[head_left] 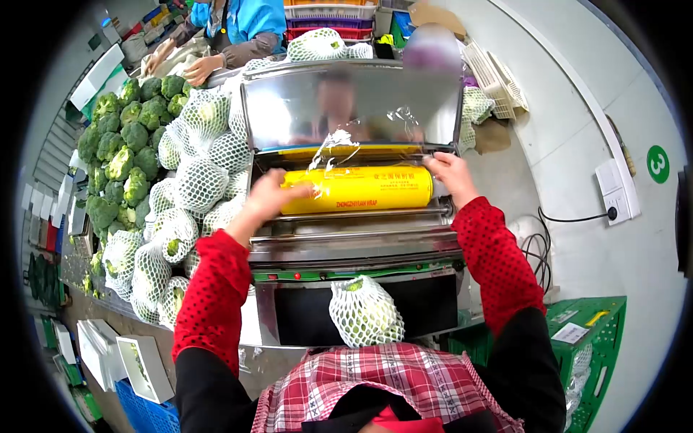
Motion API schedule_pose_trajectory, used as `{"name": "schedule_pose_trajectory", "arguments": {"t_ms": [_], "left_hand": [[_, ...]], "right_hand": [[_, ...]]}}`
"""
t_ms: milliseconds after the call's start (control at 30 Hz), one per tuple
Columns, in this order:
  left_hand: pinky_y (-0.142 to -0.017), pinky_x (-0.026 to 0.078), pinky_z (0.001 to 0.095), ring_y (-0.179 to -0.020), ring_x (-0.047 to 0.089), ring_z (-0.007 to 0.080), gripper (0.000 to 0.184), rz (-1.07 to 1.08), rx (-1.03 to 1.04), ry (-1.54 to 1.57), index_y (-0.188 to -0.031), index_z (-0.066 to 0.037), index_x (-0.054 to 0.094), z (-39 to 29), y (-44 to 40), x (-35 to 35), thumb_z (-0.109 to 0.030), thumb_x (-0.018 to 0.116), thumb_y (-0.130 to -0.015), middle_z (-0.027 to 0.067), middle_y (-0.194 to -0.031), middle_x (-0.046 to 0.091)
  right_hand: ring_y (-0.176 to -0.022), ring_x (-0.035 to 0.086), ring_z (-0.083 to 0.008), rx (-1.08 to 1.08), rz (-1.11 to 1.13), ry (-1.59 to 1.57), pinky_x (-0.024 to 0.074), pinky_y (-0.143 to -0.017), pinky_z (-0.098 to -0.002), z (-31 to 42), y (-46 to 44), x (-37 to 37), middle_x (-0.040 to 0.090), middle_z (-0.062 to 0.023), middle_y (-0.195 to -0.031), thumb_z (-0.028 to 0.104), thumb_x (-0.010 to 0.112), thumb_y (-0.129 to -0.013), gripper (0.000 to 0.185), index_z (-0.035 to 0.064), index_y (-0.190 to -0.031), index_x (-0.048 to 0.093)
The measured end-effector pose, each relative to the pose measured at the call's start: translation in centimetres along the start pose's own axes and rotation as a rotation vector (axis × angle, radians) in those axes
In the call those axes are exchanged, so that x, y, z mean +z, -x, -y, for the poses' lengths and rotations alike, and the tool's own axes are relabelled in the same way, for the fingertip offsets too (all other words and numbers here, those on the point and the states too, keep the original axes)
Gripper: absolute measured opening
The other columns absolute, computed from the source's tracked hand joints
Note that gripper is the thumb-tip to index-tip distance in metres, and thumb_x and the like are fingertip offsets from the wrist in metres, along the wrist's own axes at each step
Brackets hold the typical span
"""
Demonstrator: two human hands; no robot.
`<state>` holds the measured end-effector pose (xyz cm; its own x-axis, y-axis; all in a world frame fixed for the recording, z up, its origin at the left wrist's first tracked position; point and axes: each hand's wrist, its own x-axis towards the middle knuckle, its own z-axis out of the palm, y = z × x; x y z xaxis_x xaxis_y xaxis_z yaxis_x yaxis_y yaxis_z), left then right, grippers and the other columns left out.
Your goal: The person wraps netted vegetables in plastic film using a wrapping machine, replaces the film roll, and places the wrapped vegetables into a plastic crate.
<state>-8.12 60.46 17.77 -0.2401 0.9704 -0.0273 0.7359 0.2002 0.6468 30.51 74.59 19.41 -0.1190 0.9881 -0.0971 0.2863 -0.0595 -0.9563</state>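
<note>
Yellow roll [361, 190]: lying across the wrapping machine [350, 250].
My grip: left hand [271, 196] and right hand [449, 173] are touching its ends; through blur, I can't tell if they're grasping.
Edges: foam nets [202, 184] are crowding leftward; the wall [639, 123] is standing apart, right.
Nets: holding broccoli [172, 247].

The left hand [268, 196], blurred, and right hand [453, 175] were at opposite ends of the yellow wrap roll [368, 189]; broccoli [130, 148] lay left of it.

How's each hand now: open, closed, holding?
Left hand: at left end of the yellow roll, blurred; grip unclear.
Right hand: at the roll's right end; grip can't be told.
</note>
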Motion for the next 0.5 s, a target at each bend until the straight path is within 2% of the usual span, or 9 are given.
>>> {"name": "schedule_pose_trajectory", "arguments": {"t_ms": [33, 67, 133, 167, 200, 267, 300, 400, 500], "left_hand": [[-0.089, 0.047, 0.0393, -0.101, 0.059, 0.0312, 0.069, -0.025, 0.014, -0.129, -0.116, 0.000, 0.058, -2.5, 1.5, 0.6, -0.051, 0.073, -0.072, 0.0146, -0.105, 0.063], [-0.091, 0.046, 0.0396, -0.104, 0.057, 0.0327, 0.075, -0.049, 0.024, -0.256, -0.118, 0.000, 0.058, -4.6, 2.5, 0.8, -0.053, 0.076, -0.068, 0.0148, -0.106, 0.063], [-0.091, 0.045, 0.0406, -0.110, 0.054, 0.0316, 0.064, -0.206, 0.159, -0.420, -0.113, -0.003, 0.060, -4.7, 1.7, 2.9, -0.047, 0.075, -0.070, 0.0114, -0.109, 0.063], [-0.085, 0.048, 0.0437, -0.097, 0.059, 0.0330, 0.038, -0.268, 0.271, -0.442, -0.103, -0.006, 0.063, -4.4, 1.1, 3.4, -0.035, 0.071, -0.079, 0.0125, -0.099, 0.065], [-0.085, 0.048, 0.0437, -0.097, 0.059, 0.0330, 0.038, -0.276, 0.266, -0.446, -0.103, -0.006, 0.063, -4.0, 0.4, 3.7, -0.035, 0.071, -0.079, 0.0125, -0.099, 0.065], [-0.073, 0.050, 0.0429, -0.081, 0.062, 0.0342, 0.017, -0.312, 0.110, -0.263, -0.092, -0.008, 0.064, -3.0, -1.0, 3.7, -0.024, 0.066, -0.084, 0.0123, -0.082, 0.066], [-0.066, 0.050, 0.0413, -0.067, 0.062, 0.0332, 0.009, -0.417, 0.142, -0.002, -0.087, -0.008, 0.063, -2.0, -1.3, 3.5, -0.017, 0.062, -0.087, 0.0147, -0.071, 0.062], [-0.060, 0.047, 0.0302, -0.061, 0.061, 0.0188, 0.014, -0.171, -0.057, 0.788, -0.085, 0.000, 0.058, -2.5, -0.5, 1.1, -0.013, 0.057, -0.091, 0.0083, -0.069, 0.060], [-0.056, 0.046, 0.0267, -0.057, 0.055, 0.0119, 0.013, -0.040, -0.100, 0.907, -0.088, -0.001, 0.054, -5.2, 2.5, -0.7, -0.012, 0.055, -0.094, 0.0022, -0.067, 0.053]], "right_hand": [[-0.099, 0.063, -0.0219, -0.139, 0.007, 0.077, 0.0483, -0.091, -0.0316, -1.5, -1.7, 1.2, 0.066, -0.0180, -0.104, 0.031, 0.081, -0.076, 0.065, -0.0119, -0.118, 0.056], [-0.097, 0.064, -0.0201, -0.203, 0.049, 0.082, 0.0495, -0.086, -0.0299, -0.7, -2.1, 2.2, 0.067, -0.0164, -0.099, 0.029, 0.079, -0.079, 0.061, -0.0121, -0.118, 0.056], [-0.090, 0.066, -0.0188, -0.062, 0.200, -0.061, 0.0501, -0.081, -0.0278, 0.8, -4.4, 3.8, 0.068, -0.0134, -0.093, 0.025, 0.073, -0.084, 0.047, -0.0108, -0.111, 0.059], [-0.080, 0.067, -0.0176, -0.015, 0.267, -0.256, 0.0516, -0.074, -0.0265, 1.1, -5.0, 5.0, 0.068, -0.0103, -0.085, 0.017, 0.066, -0.089, 0.027, -0.0078, -0.100, 0.061], [-0.074, 0.067, -0.0179, 0.049, 0.252, -0.228, 0.0531, -0.070, -0.0273, 1.4, -5.1, 4.9, 0.067, -0.0101, -0.082, 0.011, 0.059, -0.092, 0.015, -0.0040, -0.092, 0.061], [-0.074, 0.068, -0.0186, -0.033, 0.194, -0.276, 0.0544, -0.068, -0.0284, 2.5, -4.2, 4.9, 0.067, -0.0109, -0.080, 0.010, 0.053, -0.094, 0.015, -0.0026, -0.091, 0.059], [-0.074, 0.068, -0.0189, -0.038, 0.199, -0.296, 0.0547, -0.068, -0.0282, 3.5, -2.5, 4.2, 0.067, -0.0114, -0.081, 0.011, 0.050, -0.095, 0.016, -0.0013, -0.091, 0.058], [-0.076, 0.068, -0.0221, -0.052, 0.200, -0.487, 0.0568, -0.072, -0.0317, 4.0, 2.8, 3.0, 0.067, -0.0134, -0.082, 0.010, 0.049, -0.096, 0.015, -0.0021, -0.089, 0.056], [-0.070, 0.064, -0.0192, -0.119, 0.176, -0.446, 0.0541, -0.071, -0.0319, 4.6, 7.4, 1.3, 0.063, -0.0105, -0.078, 0.007, 0.051, -0.095, 0.014, -0.0013, -0.086, 0.056]]}}
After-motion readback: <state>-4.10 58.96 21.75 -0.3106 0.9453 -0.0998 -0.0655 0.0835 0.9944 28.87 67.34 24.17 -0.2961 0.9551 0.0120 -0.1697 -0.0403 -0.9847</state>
